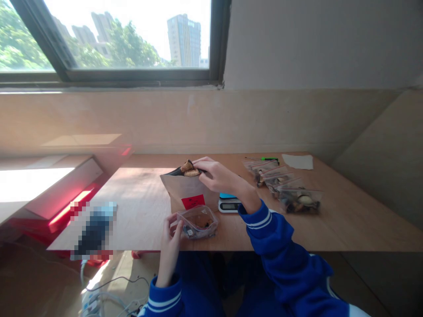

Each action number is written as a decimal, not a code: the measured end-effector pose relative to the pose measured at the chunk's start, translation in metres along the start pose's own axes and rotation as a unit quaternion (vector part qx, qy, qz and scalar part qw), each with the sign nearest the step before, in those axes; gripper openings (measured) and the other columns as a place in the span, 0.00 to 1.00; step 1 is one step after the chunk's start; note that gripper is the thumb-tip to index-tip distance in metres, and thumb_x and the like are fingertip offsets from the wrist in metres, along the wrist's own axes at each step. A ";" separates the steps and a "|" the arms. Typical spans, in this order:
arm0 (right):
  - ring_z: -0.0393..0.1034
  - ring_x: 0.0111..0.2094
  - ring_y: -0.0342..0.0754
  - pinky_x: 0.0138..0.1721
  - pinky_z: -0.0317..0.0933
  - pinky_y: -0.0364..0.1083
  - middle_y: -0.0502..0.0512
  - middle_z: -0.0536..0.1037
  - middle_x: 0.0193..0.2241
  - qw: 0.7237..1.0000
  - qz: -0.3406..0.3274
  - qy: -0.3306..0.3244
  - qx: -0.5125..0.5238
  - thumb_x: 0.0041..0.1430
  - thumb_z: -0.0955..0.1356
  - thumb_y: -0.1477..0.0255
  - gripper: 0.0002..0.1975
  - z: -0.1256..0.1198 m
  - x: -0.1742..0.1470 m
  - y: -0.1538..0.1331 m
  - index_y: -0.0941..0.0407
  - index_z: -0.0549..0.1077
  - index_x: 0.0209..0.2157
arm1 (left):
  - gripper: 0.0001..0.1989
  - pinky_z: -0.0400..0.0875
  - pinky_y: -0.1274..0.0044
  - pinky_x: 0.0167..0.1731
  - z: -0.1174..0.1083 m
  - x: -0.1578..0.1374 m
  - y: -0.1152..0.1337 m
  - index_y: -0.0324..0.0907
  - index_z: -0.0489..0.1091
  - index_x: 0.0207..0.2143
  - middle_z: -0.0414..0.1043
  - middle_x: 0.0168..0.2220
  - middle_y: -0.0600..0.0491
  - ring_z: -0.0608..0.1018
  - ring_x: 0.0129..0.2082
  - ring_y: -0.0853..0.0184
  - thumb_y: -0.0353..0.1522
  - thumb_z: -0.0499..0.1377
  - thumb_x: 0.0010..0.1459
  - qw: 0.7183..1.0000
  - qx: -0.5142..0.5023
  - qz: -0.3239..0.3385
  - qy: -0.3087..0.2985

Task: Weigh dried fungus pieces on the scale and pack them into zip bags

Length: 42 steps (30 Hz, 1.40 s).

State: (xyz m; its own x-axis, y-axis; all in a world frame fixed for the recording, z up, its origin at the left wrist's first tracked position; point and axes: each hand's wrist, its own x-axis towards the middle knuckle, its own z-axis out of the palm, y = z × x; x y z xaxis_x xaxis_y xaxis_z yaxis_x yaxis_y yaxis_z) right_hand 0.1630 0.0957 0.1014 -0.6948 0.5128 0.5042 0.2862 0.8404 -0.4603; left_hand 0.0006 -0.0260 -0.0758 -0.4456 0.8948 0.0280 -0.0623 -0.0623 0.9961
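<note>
A brown paper bag (194, 189) with a red label (193, 201) stands open on the table. Brown pieces that look like dried mushrooms (191, 172) show at its dark-lined mouth. My right hand (218, 176) reaches over the bag's top edge, fingertips closed on a mushroom piece there. In front of the paper bag sits an open clear zip bag (198, 222), with a few small dark bits inside. My left hand (172, 229) grips its left side between thumb and fingers. A small scale (228, 206) with a blue top is partly hidden behind my right wrist.
Several filled zip bags (300, 200) lie in a row on the right of the table (350, 220). Behind them are a green-handled tool (270, 159) and a white sheet (298, 161). A pixelated dark object (94, 231) lies near the left edge; cables (112, 295) hang below.
</note>
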 end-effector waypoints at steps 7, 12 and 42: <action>0.69 0.50 0.52 0.51 0.63 0.50 0.62 0.78 0.45 1.000 0.003 0.000 -0.015 0.65 0.64 0.68 0.13 0.000 0.000 -0.003 0.61 0.76 0.45 | 0.21 0.74 0.70 0.41 0.000 -0.002 0.001 0.43 0.67 0.43 0.74 0.43 0.49 0.78 0.42 0.62 0.46 0.62 0.53 1.000 0.000 -0.007 -0.005; 0.70 0.50 0.53 0.51 0.63 0.51 0.63 0.78 0.45 0.999 0.014 0.029 -0.006 0.66 0.64 0.71 0.12 0.007 0.001 -0.002 0.60 0.74 0.47 | 0.21 0.74 0.70 0.42 0.000 -0.001 -0.002 0.42 0.67 0.43 0.74 0.43 0.49 0.78 0.42 0.63 0.46 0.62 0.53 1.000 -0.012 -0.014 -0.006; 0.74 0.38 0.46 0.42 0.67 0.44 0.52 0.79 0.35 0.978 0.144 0.056 0.137 0.61 0.59 0.82 0.14 0.033 -0.075 -0.029 0.55 0.74 0.37 | 0.20 0.72 0.69 0.44 0.001 -0.003 0.012 0.42 0.70 0.43 0.76 0.42 0.49 0.78 0.43 0.61 0.44 0.62 0.52 1.000 -0.004 0.002 -0.020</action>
State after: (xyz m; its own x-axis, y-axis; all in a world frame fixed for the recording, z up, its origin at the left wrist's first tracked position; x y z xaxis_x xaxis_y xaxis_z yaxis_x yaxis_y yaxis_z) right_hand 0.1850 0.0269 0.0523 -0.5298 0.7509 0.3942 0.2623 0.5871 -0.7658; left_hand 0.0023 -0.0287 -0.0641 -0.4099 0.9115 0.0352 -0.0671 -0.0686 0.9954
